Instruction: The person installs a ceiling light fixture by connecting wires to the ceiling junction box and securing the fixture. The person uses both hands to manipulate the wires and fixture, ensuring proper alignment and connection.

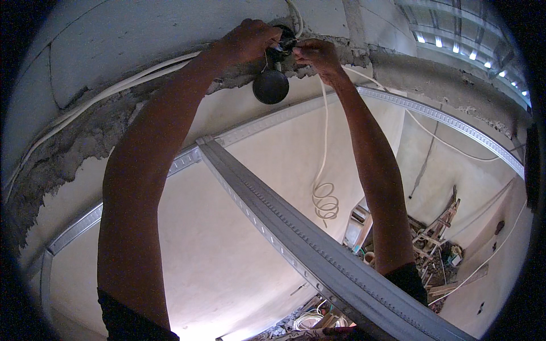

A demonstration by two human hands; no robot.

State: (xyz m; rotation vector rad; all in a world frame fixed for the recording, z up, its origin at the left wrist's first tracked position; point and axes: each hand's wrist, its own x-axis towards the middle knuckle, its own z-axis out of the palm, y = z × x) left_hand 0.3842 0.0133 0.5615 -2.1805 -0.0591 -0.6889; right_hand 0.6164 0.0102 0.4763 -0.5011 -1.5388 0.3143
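High on the wall, both my arms reach up to a small black round junction box (pixel 286 35). My left hand (pixel 250 41) is closed at the box's left side, its fingertips pinching thin wires. From the right, my right hand (pixel 319 57) pinches a wire at the box's edge with thumb and forefinger. The fine wire ends between the fingers are too small to tell apart. Just below hangs a black round lid (pixel 271 87), open and turned down. A white cable (pixel 326 131) drops from near my right hand and ends in a loose coil (pixel 325 200).
White cables (pixel 108 94) run along the rough mortar strip at left. A metal ceiling channel (pixel 284 227) crosses diagonally below my arms, joining a wall-side metal track (pixel 267 120). Far below lie a wooden stand (pixel 438 227), rubble and a cable coil (pixel 309 320). Metal roofing (pixel 472 34) shows upper right.
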